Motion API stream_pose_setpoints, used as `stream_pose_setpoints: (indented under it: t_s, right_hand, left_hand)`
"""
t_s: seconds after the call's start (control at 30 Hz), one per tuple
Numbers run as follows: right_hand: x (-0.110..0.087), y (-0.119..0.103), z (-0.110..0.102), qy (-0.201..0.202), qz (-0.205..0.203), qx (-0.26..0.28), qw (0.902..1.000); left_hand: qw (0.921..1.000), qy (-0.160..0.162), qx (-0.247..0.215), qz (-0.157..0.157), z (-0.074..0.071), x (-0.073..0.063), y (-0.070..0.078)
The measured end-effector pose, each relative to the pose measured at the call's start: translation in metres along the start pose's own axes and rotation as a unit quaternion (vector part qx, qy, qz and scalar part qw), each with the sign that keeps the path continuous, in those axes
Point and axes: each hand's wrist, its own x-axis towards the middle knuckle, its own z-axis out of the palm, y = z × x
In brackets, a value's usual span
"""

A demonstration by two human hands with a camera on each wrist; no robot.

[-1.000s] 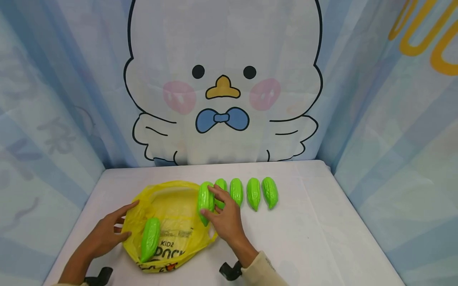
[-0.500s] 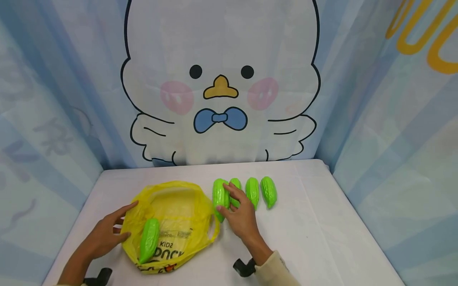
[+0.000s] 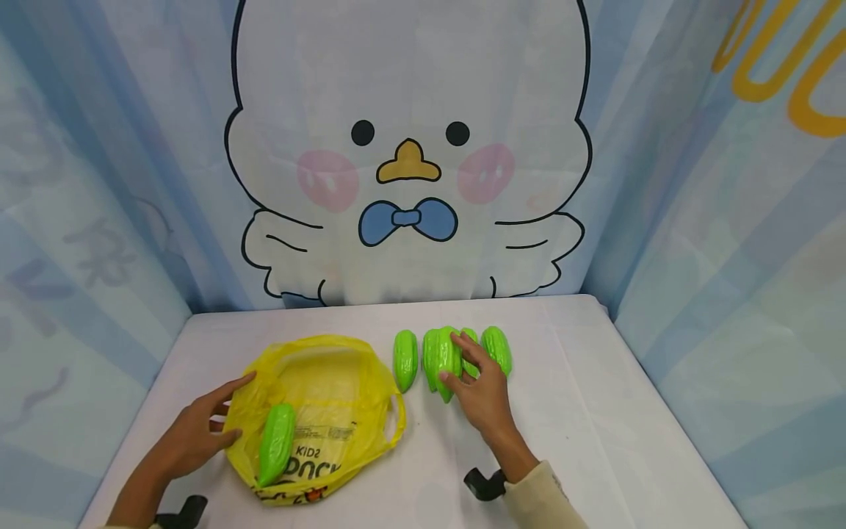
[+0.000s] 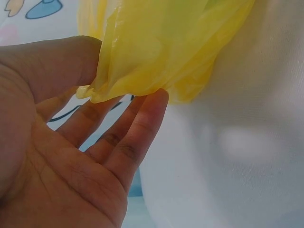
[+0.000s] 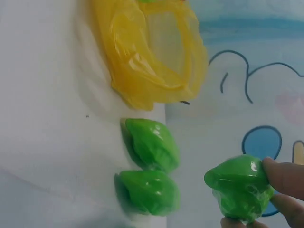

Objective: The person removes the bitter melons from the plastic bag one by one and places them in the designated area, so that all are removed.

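My left hand (image 3: 198, 422) pinches the left edge of a yellow plastic bag (image 3: 337, 367), its thumb (image 4: 71, 61) on one side and fingers behind the film. The bag lies mouth up, printed "KIDS" inside. One green, ridged, pointed toy vegetable (image 3: 276, 444) lies in its left part. Between thumb and fingers, my right hand (image 3: 485, 393) holds another such green toy vegetable (image 3: 448, 361), raised over a row of the same kind. In the right wrist view the held vegetable (image 5: 237, 173) is in a glossy clear wrap.
Several more green toy vegetables stand in a row at the back of the white table (image 3: 581, 441), the leftmost vegetable (image 3: 405, 360) beside the bag and the rightmost vegetable (image 3: 497, 349) behind my right hand. A bird-printed curtain (image 3: 410, 88) hangs behind the table.
My right hand has moved to the right with the green toy vegetable, from the bag's right edge to over the middle of the row. The left hand and bag stay in place.
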Motion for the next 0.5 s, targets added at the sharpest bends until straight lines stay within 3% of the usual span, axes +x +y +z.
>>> stream_pose_setpoints:
  t_s: [0.5]
  right_hand:
    - [0.018, 0.005, -0.053, 0.027, 0.015, -0.015, 0.9994]
  left_hand:
    - [1.0, 0.0, 0.009, 0.0, -0.001, 0.0, 0.002]
